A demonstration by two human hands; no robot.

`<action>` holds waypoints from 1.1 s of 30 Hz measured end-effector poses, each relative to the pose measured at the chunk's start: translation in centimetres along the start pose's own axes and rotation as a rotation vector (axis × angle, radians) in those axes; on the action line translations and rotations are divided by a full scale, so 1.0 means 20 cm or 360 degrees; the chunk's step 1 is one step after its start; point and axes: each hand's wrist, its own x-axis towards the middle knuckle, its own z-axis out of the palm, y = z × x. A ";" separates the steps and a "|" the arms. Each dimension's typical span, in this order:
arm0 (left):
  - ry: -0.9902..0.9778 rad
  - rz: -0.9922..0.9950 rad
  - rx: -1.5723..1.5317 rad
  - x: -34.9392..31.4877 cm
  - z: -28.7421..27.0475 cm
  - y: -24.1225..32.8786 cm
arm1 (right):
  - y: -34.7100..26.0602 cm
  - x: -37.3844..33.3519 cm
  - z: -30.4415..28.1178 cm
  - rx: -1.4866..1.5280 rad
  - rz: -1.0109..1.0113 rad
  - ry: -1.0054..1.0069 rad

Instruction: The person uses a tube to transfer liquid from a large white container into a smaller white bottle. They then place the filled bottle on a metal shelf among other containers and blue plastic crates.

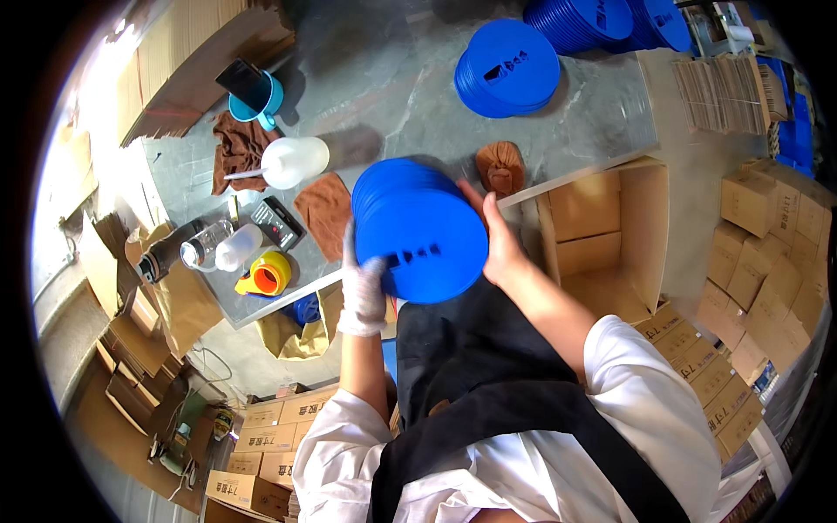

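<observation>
I hold a stack of round blue plastic discs (418, 228) between both hands, just above the near edge of the grey table (418, 105). My left hand (362, 288), in a white glove, grips the stack's lower left rim. My right hand (501, 244), bare, clasps its right side. The top disc has small cut-out slots. Another stack of the same blue discs (508, 68) lies flat further back on the table.
An open cardboard box (610, 235) stands at the table's right. More blue discs (602, 22) and flat cardboard sheets (724, 91) sit far right. Brown cloths, a white jug (292, 161), a blue cup (257, 98), bottles and an orange tape holder (268, 275) crowd the left. Sealed cartons line the floor.
</observation>
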 end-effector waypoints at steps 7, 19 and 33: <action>-0.0274 0.0059 -0.0193 0.71 0.23 0.15 | -0.26 0.65 -0.13 -0.0396 -0.0470 -0.0234; 0.0095 -0.0186 -0.0038 1.36 0.15 -0.02 | -0.24 1.36 -0.27 -0.0418 -0.0362 0.0006; 0.0522 0.0660 0.0334 0.71 0.02 -0.17 | -0.10 0.94 -0.39 -0.0553 -0.0260 0.0299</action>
